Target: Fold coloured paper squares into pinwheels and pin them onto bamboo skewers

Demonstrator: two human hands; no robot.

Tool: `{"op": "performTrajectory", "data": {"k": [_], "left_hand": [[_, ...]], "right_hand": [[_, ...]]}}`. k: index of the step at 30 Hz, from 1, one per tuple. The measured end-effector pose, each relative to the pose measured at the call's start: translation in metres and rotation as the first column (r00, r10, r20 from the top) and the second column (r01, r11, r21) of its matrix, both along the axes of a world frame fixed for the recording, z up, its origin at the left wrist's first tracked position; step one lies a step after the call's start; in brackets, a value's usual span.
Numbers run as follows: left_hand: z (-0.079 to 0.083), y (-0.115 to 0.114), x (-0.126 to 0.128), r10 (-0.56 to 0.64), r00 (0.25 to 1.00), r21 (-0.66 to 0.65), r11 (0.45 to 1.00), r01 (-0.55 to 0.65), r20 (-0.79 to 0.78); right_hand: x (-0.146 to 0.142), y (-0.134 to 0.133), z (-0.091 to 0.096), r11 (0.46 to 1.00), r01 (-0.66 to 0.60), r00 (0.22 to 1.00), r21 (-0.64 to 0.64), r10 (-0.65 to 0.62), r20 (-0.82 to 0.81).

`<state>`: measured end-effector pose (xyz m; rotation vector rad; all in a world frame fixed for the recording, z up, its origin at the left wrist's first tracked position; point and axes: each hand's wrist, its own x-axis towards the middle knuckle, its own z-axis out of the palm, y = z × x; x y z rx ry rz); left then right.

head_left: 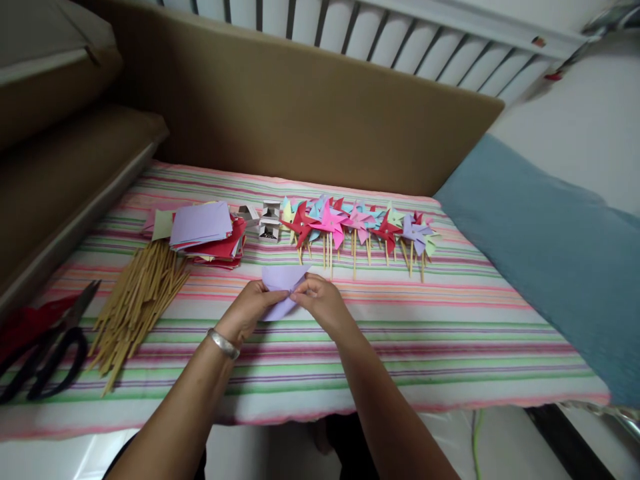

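A piece of lilac paper point(283, 275), partly folded in toward its middle, is held between both hands above the striped cloth. My left hand point(250, 308) pinches its left side, thumb toward the centre. At the right, my right hand point(323, 301) pinches the paper near its middle with thumb and fingertips. Whether a small pin sits under the fingertips cannot be made out. Beyond the hands lies a row of finished paper pinwheels point(330, 223) on sticks. Left of them are a stack of coloured paper squares point(203, 223) and small white boxes point(270, 212), one holding small dark bits.
A bundle of thin wooden sticks point(143, 303) lies at the left, with large black-handled scissors point(55, 353) beside it. A brown padded board point(300, 113) stands along the back. Brown cushions point(65, 180) border the left side; blue fabric point(545, 267) covers the right.
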<state>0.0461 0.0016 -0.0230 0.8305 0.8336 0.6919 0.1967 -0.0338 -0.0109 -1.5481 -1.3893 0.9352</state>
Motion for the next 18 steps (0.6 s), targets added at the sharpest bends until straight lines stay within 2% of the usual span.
{"op": "performTrajectory", "data": {"k": [11,18], "left_hand": [[0.0071,0.0008,-0.0018,-0.052,0.999,0.04,0.998,0.052,-0.01],[0.007,0.0008,-0.0027,-0.041,0.996,0.037,0.998,0.044,-0.076]], "right_hand": [[-0.0013,-0.0007,0.0026,0.993,0.064,0.995,-0.102,-0.055,0.084],[-0.0046,-0.002,0.003,0.993,0.087,0.988,-0.074,-0.077,0.131]]}}
